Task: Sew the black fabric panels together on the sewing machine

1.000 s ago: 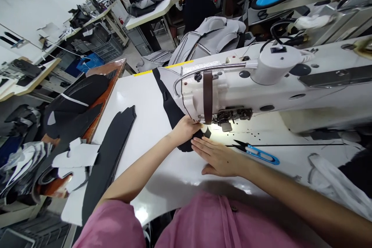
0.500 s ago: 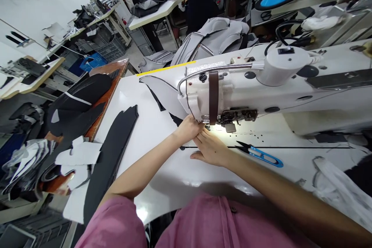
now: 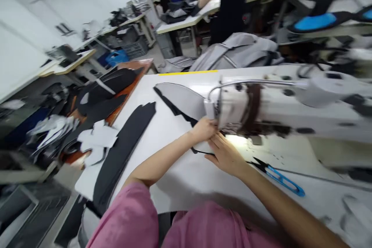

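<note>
A grey fabric panel with black edging [image 3: 181, 100] lies on the white sewing table, its right end running under the sewing machine head [image 3: 232, 104]. My left hand [image 3: 205, 129] is closed on the panel beside the lit needle area, fingers bent and fingertips partly hidden. Just right of it, my right hand [image 3: 226, 153] lies flat with fingers stretched and thumb apart, pressing on the panel's near part. The fingertips of both hands meet. Blue-handled thread snips [image 3: 283, 180] rest on the table to the right of my right hand.
A stack of black fabric pieces [image 3: 124, 155] lies along the table's left side, with white cut pieces [image 3: 97, 137] next to it. Grey sewn covers [image 3: 235, 52] are heaped behind the table. A co-worker in dark clothes [image 3: 234, 7] stands beyond.
The view has swung left, blurring the machine. More of the panel shows left of the machine head, and a pale part now shows below my hands. The co-worker's arm is raised.
</note>
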### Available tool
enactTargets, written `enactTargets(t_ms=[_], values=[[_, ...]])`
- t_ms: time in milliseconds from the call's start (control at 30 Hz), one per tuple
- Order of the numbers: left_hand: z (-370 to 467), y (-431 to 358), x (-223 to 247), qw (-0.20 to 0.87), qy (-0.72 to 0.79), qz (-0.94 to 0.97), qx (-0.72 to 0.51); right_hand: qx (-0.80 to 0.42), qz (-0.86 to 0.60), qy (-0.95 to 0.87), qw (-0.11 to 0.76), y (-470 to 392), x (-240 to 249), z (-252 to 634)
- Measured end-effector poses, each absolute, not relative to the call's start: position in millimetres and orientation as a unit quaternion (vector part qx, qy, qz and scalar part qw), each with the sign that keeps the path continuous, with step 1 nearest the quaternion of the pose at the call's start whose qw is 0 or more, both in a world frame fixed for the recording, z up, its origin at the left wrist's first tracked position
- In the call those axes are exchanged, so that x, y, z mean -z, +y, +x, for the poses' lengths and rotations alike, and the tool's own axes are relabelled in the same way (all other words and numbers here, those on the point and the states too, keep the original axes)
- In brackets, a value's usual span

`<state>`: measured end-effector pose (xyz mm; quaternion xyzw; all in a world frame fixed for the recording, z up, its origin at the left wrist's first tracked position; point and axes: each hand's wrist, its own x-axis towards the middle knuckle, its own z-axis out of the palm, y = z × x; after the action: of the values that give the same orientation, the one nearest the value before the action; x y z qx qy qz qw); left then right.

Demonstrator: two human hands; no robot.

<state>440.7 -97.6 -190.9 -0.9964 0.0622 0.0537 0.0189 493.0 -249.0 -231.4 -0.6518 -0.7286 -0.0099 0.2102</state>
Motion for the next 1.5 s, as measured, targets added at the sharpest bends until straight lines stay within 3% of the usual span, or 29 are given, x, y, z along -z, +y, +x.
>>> enactTargets(t_ms=[133,267,367,467,533,667,767,800,867,967,1067,1233,1333,1433,1500], values=[[387,-71,162,0.0,0.011,-0.999,0.039,0.074,-0.63,-0.74,0.223,-251,250,494],[253,-9,130,0.055,-0.389,-0.913,0.109,0.084,-0.573,-0.767,0.276,-233,250,494],[145,27,120,0.097,-0.611,-0.785,0.02,0.066,-0.569,-0.75,0.33,-204,224,477],[77,50,123,0.071,-0.601,-0.791,-0.088,0.081,-0.596,-0.71,0.366,-153,192,460],[54,59,129,0.068,-0.57,-0.815,-0.082,0.095,-0.65,-0.664,0.357,-112,176,459],[31,73,144,0.02,-0.514,-0.857,-0.007,0.08,-0.835,-0.49,0.237,-42,167,485],[23,84,148,0.004,-0.523,-0.851,0.036,-0.035,-0.926,-0.367,0.082,-16,170,504],[23,86,146,0.015,-0.534,-0.844,0.05,-0.051,-0.926,-0.368,0.074,-13,170,504],[28,88,137,0.042,-0.564,-0.815,0.124,0.012,-0.886,-0.437,0.152,-17,167,492],[51,76,114,0.069,-0.571,-0.748,0.332,0.218,-0.745,-0.544,0.32,-39,156,460],[89,50,90,0.03,-0.525,-0.711,0.467,0.268,-0.649,-0.624,0.344,-68,152,449],[159,-2,87,-0.175,-0.474,-0.738,0.446,0.065,-0.598,-0.777,0.186,-116,162,473],[202,-28,105,-0.305,-0.427,-0.754,0.395,-0.054,-0.679,-0.676,0.281,-135,148,452],[239,-51,118,-0.375,-0.368,-0.772,0.358,-0.236,-0.641,-0.624,0.379,-138,127,414],[254,-62,122,-0.411,-0.328,-0.779,0.341,-0.291,-0.619,-0.592,0.427,-136,120,400]])
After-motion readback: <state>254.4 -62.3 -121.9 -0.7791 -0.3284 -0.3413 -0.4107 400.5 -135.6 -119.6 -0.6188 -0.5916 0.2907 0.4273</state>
